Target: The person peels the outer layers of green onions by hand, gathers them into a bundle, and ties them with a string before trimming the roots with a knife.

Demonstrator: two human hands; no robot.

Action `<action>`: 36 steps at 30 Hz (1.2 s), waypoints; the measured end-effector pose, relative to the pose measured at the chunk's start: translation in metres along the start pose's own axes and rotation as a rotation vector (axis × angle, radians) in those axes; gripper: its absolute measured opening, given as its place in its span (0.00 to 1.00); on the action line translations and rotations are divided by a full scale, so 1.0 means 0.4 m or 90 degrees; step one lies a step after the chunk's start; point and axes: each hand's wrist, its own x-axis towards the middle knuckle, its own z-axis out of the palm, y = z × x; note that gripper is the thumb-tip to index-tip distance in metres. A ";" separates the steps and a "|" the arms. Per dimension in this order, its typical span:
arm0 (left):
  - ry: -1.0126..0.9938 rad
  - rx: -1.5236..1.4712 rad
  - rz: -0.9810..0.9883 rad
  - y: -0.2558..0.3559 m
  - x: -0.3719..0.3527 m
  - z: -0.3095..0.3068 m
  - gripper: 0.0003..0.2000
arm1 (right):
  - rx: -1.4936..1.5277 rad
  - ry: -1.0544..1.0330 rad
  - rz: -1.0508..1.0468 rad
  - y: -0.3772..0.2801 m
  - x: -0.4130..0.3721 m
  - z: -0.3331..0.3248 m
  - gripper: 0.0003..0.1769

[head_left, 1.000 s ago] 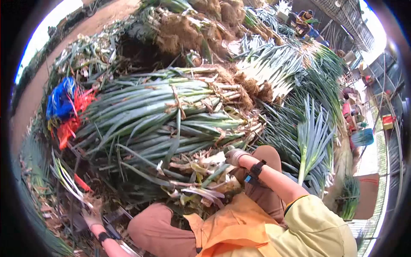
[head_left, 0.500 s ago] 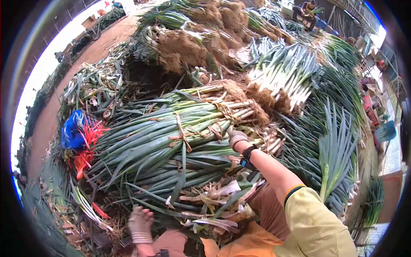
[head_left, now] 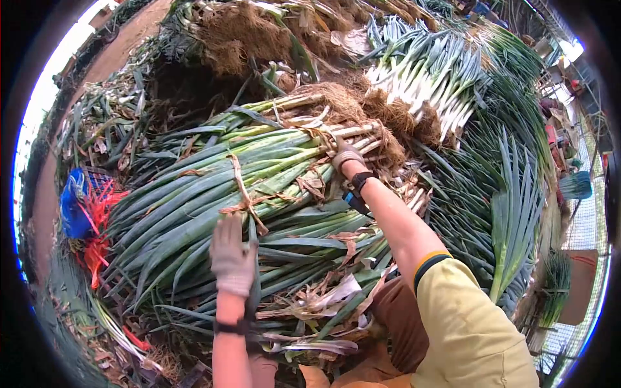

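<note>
A big tied bundle of leeks lies across the pile in front of me, leaves to the left and brown roots to the right. Dry leaf bands wrap it, one at mid-length. My right hand, in a glove with bare fingertips, grips the bundle near its root end, the fingers partly hidden among the stalks. My left hand, also gloved, is open with fingers stretched out flat against the leaves, just below the middle band. Under the bundle lie more loose leeks.
White-stemmed leeks are laid out beyond, beside heaps with earthy roots. Peeled, dry leaves litter the space before my knees. Blue netting and red plastic strips sit at the left. More leeks cover the right side.
My left hand has risen from near my knee to the bundle's leaves. My right hand keeps to the root end. The view has tilted down, and the bundle appears higher and further left.
</note>
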 end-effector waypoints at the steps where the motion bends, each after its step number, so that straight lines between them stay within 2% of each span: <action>1: -0.049 0.020 -0.033 0.002 0.035 0.030 0.31 | 0.047 0.028 -0.031 0.012 0.020 0.005 0.19; 2: -0.099 0.042 -0.069 0.003 0.057 0.062 0.34 | 0.094 0.053 -0.065 0.022 0.048 0.003 0.21; 3: -0.078 0.083 -0.077 -0.001 0.057 0.104 0.34 | 0.095 0.040 -0.087 0.069 0.122 0.042 0.23; 4: -0.066 0.119 -0.076 -0.008 0.054 0.134 0.34 | 0.232 -0.067 -0.134 0.097 0.142 0.044 0.22; 5: -0.071 0.127 -0.077 -0.007 0.051 0.133 0.34 | 0.378 -0.088 -0.181 0.113 0.106 0.022 0.20; 6: -0.073 0.135 -0.077 -0.002 0.051 0.132 0.33 | 0.469 -0.099 -0.129 0.146 0.162 0.064 0.18; 7: -0.066 0.143 -0.092 0.003 0.051 0.137 0.33 | 0.371 -0.086 -0.096 0.161 0.183 0.055 0.19; 9: -0.034 0.149 -0.096 0.008 0.053 0.146 0.30 | -0.005 -0.063 -0.065 0.171 0.187 0.034 0.21; 11: -0.020 0.143 -0.109 0.010 0.056 0.152 0.29 | -0.220 -0.089 -0.062 0.173 0.186 0.023 0.24; 14: -0.004 0.099 -0.148 0.006 0.058 0.154 0.28 | -0.397 -0.135 -0.112 0.148 0.160 0.020 0.28; 16: 0.057 0.093 -0.148 -0.007 0.054 0.167 0.29 | -0.487 -0.163 -0.166 0.118 0.128 0.018 0.32; 18: 0.020 0.065 -0.182 -0.007 0.060 0.139 0.29 | -0.570 -0.195 -0.247 0.088 0.092 0.021 0.35; 19: 0.034 0.065 -0.198 -0.006 0.060 0.126 0.27 | -0.616 -0.208 -0.310 0.068 0.067 0.018 0.36; 20: 0.051 0.082 -0.214 -0.012 0.059 0.117 0.18 | -0.654 -0.217 -0.382 0.054 0.043 0.014 0.38; 21: 0.020 0.083 -0.225 -0.032 0.060 0.110 0.18 | -0.673 -0.219 -0.459 0.050 0.017 0.009 0.40; 22: -0.016 0.083 -0.234 -0.056 0.052 0.102 0.17 | -0.617 -0.204 -0.399 0.041 -0.047 -0.015 0.33; 23: -0.033 0.097 -0.228 -0.084 0.041 0.087 0.15 | -0.194 -0.177 -0.194 0.088 -0.009 0.070 0.36; 25: -0.083 0.094 -0.212 -0.143 0.016 0.058 0.13 | 0.163 -0.262 0.073 -0.049 -0.290 -0.082 0.31; 26: -0.111 0.082 -0.205 -0.174 0.008 0.038 0.12 | 0.018 -0.158 -0.147 -0.009 -0.280 -0.056 0.31; 27: -0.187 0.071 -0.232 -0.180 0.004 -0.017 0.14 | -0.086 -0.088 -0.197 -0.033 -0.343 -0.080 0.29; 28: -0.266 0.062 -0.259 -0.181 -0.014 -0.072 0.15 | -0.076 -0.203 -0.148 -0.047 -0.372 -0.088 0.33; 29: -0.257 0.044 -0.264 -0.184 -0.042 -0.094 0.17 | 0.018 -0.203 -0.126 -0.034 -0.374 -0.058 0.34; 30: -0.250 0.030 -0.266 -0.176 -0.076 -0.108 0.19 | 0.012 -0.167 -0.189 -0.046 -0.412 -0.061 0.31; 31: -0.233 0.091 -0.328 -0.158 -0.108 -0.099 0.24 | 0.017 -0.159 -0.226 -0.066 -0.451 -0.069 0.30; 32: -0.112 0.118 -0.363 -0.172 -0.135 -0.037 0.21 | 0.032 -0.167 -0.235 -0.084 -0.485 -0.073 0.29; 34: -0.129 -0.006 -0.403 -0.126 -0.165 -0.043 0.15 | 0.072 -0.203 -0.217 -0.100 -0.544 -0.064 0.27; 35: -0.067 -0.049 -0.402 -0.079 -0.193 -0.056 0.12 | 0.185 -0.207 -0.306 -0.087 -0.566 -0.021 0.26; 36: -0.010 -0.098 -0.397 -0.023 -0.222 -0.071 0.11 | 0.185 -0.179 -0.352 -0.082 -0.610 0.013 0.25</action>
